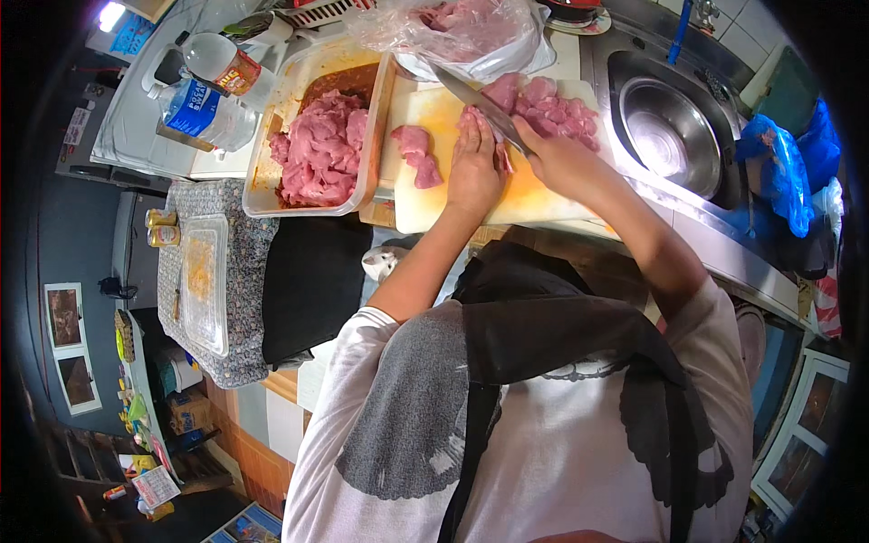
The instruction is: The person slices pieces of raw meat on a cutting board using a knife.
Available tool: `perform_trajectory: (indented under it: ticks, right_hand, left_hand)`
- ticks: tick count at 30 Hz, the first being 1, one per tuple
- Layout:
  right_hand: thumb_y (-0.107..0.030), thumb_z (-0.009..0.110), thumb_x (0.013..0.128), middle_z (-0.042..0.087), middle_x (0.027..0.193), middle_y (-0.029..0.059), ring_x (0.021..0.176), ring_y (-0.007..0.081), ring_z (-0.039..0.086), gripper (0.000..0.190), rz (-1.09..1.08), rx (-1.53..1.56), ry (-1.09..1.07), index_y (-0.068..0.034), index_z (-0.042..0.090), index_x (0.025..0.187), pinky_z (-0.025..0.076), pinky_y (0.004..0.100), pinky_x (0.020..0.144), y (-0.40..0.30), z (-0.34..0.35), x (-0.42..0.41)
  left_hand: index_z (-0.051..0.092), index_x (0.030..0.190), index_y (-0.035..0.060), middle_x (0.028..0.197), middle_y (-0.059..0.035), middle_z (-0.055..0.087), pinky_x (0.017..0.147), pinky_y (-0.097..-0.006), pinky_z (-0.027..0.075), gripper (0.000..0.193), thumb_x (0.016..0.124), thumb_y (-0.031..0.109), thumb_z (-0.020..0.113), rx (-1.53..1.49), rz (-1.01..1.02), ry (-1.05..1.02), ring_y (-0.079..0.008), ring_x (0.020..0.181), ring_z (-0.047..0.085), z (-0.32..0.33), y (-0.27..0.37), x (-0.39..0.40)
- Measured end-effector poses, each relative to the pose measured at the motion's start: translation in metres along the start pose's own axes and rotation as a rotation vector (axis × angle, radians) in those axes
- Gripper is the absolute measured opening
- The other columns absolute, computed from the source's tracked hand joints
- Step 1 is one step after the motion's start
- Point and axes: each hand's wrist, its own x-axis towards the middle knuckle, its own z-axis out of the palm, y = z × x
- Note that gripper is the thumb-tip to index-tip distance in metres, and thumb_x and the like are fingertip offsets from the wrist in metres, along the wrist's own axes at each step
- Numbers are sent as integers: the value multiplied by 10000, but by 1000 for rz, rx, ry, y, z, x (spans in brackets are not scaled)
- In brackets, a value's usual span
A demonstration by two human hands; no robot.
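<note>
My right hand (560, 163) grips a large kitchen knife (478, 102), its blade slanting up and left over the white cutting board (441, 207). Flat on a piece of raw meat (502, 157) lies my left hand (475, 159), fingers together, close beside the blade. Much of that piece is hidden under the hand. A heap of cut meat pieces (553, 112) covers the board's far right part. Two or so strips of meat (419, 156) rest at the board's left. Left of the board, a plastic tub (385, 129) holds a pile of raw meat (322, 153) over reddish-brown marinade (343, 80).
Behind the board sits a plastic bag of meat (468, 34). A steel sink (730, 129) with a metal basin (669, 129) is at right, beside blue plastic bags (781, 170). Large bottles (204, 112) stand at left. A white cat (382, 262) is below the counter.
</note>
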Motion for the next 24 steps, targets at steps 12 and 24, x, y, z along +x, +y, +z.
perform_trajectory:
  ticks: [12,24]
  right_hand:
    - [-141,472,908,631,868,195,571,248,623,594,2,466,-172,-93,253,1458,517,359,518,13,3,-68]
    - [-75,464,905,580,861,113,527,160,558,632,176,671,-376,-161,230,1486,493,290,486,-3,12,-45]
  left_hand:
    - [364,1357,-105,1404,-322,357,1085,-480,298,542,931,220,449,33,7,-164,-430,1311,369,-14,0,-13]
    - [302,1388,-103,1434,-320,307,1094,-497,276,547,961,225,399,28,-24,-178,-427,1342,319,-18,-2,-12]
